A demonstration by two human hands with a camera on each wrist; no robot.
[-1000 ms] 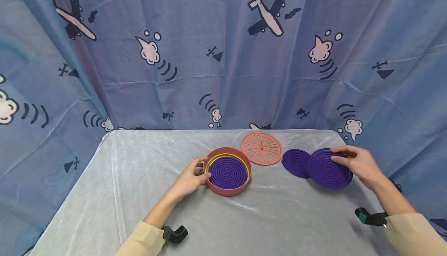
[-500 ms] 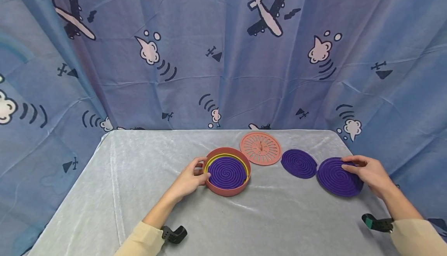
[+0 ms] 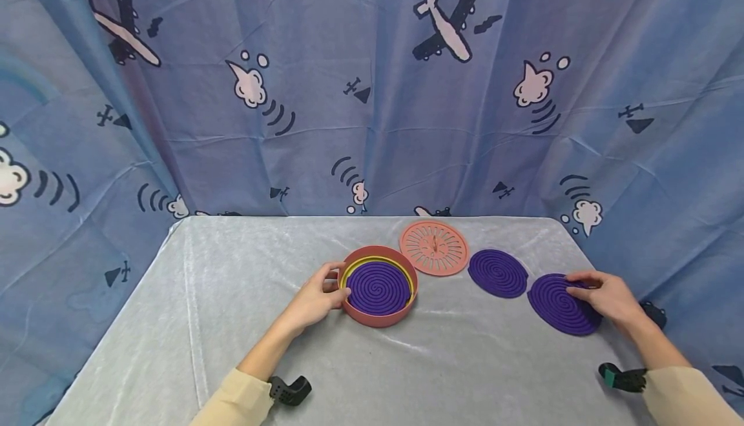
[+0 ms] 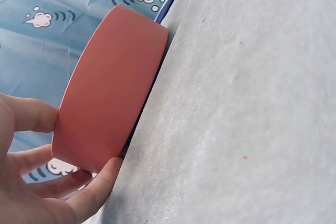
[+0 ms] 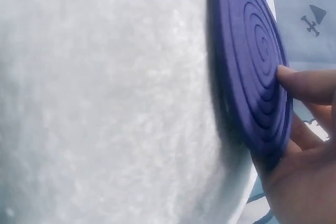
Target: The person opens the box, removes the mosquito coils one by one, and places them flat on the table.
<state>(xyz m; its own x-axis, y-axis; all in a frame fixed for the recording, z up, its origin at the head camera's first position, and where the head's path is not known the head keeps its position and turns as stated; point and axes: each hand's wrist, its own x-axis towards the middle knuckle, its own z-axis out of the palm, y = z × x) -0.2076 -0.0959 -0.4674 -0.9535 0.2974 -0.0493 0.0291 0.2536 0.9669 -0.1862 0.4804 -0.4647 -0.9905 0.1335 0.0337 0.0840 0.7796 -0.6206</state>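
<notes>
My left hand (image 3: 314, 294) grips the left side of a round salmon-coloured box (image 3: 379, 319). In the left wrist view, its fingers spread along the wall of the box (image 4: 113, 87). Inside sits a purple spiral mosquito coil (image 3: 378, 288), with a yellow ring (image 3: 372, 259) showing round its edge. On the right, my right hand (image 3: 607, 297) pinches the right edge of another purple mosquito coil (image 3: 560, 303), close over the table. The right wrist view has this coil (image 5: 252, 61) almost edge-on, thumb and fingers at its rim.
A third purple mosquito coil (image 3: 498, 273) lies flat just beyond the held one. A salmon slotted round lid (image 3: 434, 248) rests behind the box. Light grey cloth covers the table (image 3: 453, 374). A blue patterned curtain (image 3: 325, 90) hangs at the back and sides.
My right hand has moved its coil rightward and down toward the table, off the neighbouring coil it overlapped in view. The left hand has stayed on the box.
</notes>
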